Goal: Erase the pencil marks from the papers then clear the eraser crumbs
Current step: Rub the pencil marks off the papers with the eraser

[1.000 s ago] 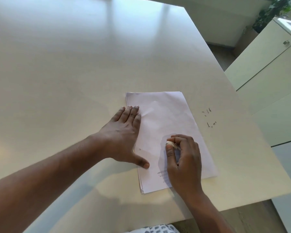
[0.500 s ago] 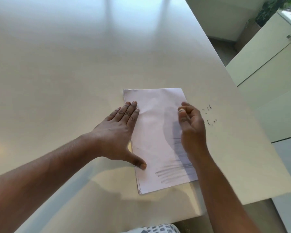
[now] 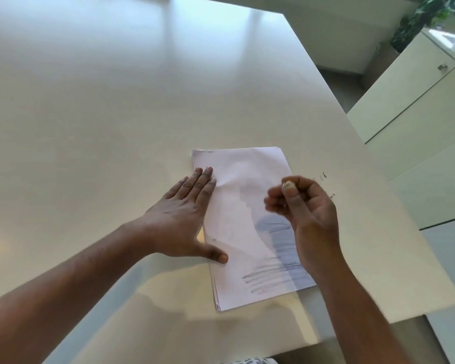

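A thin stack of white papers (image 3: 243, 203) lies on the pale table (image 3: 116, 101). Grey pencil strokes (image 3: 267, 281) cross the lower part of the top sheet. My left hand (image 3: 188, 219) lies flat with straight fingers on the stack's left edge, thumb on the sheet. Above the paper's right side, my right hand (image 3: 304, 206) is lifted with curled fingers, blurred by motion, pinching a small pale eraser (image 3: 289, 184) at its fingertips. Dark eraser crumbs (image 3: 325, 175) lie on the table right of the stack.
The table's right edge (image 3: 378, 164) runs diagonally close to the papers, and its front edge is just below them. Pale cabinets (image 3: 418, 106) stand to the right. A green plant (image 3: 418, 19) is at the top right.
My right hand left the lower part of the sheet, swept up toward the right edge, and now hovers lifted off the paper. More pencil strokes show. My left hand stayed put.
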Motion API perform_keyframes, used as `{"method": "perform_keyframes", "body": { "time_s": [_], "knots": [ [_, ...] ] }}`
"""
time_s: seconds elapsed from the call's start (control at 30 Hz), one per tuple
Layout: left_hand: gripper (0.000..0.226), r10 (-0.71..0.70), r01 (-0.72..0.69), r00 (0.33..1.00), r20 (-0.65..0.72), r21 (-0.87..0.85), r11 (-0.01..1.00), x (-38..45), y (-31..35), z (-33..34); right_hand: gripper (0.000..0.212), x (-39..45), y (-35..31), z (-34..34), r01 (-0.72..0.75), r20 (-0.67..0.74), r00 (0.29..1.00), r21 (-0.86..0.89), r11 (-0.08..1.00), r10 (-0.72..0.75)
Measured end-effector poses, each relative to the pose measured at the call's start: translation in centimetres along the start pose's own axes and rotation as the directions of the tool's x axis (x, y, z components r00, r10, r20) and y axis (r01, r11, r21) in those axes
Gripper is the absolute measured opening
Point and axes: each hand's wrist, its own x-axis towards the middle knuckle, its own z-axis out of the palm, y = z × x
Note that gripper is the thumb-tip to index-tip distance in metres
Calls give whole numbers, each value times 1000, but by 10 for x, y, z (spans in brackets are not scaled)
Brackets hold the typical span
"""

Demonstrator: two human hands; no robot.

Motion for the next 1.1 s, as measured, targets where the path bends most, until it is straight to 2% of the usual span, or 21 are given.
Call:
{"method": "perform_keyframes", "body": {
  "time_s": [0.07,0.13,0.23,0.33,0.4,0.43,0.53,0.57,0.63,0.7,0.8,0.93,1.1],
  "knots": [
    [147,14,-14,1000,-14,-31,999,0,-2,0,19,-23,5,-12,129,105,988,-136,982,-115],
    [140,-4,2,1000,-16,-132,991,2,-5,-4,26,-39,12,-25,265,189,957,-259,929,-221],
    [131,-105,54,980,-169,-283,957,11,-15,-12,29,-53,18,-49,381,207,923,-389,839,-323],
    [81,-273,130,886,-374,-364,922,27,-40,-23,30,-59,21,-71,350,147,935,-548,760,-324],
    [61,-312,152,856,-413,-375,914,37,-57,-29,15,-61,28,-92,280,116,955,-661,696,-275],
    [56,-307,145,856,-417,-378,914,41,-64,-30,16,-62,31,-103,227,101,969,-717,659,-224],
    [51,-266,90,866,-423,-391,916,52,-79,-30,86,-66,35,-128,130,100,991,-849,512,-85],
    [50,-251,74,872,-419,-394,916,54,-82,-31,101,-67,34,-131,123,113,992,-871,475,-50],
    [46,-217,39,883,-416,-398,917,60,-85,-33,114,-70,32,-134,122,140,990,-893,434,11],
    [39,-191,-4,880,-436,-408,913,65,-87,-33,115,-69,27,-132,122,151,988,-896,427,36],
    [31,-190,-38,858,-477,-428,903,70,-87,-33,105,-68,23,-128,103,146,987,-881,461,59],
    [28,-193,-51,845,-499,-434,900,73,-90,-31,94,-70,20,-122,93,134,990,-855,509,43],
    [28,-193,-67,838,-510,-448,892,74,-93,-29,93,-71,20,-122,90,132,990,-851,517,45]
  ]
}}
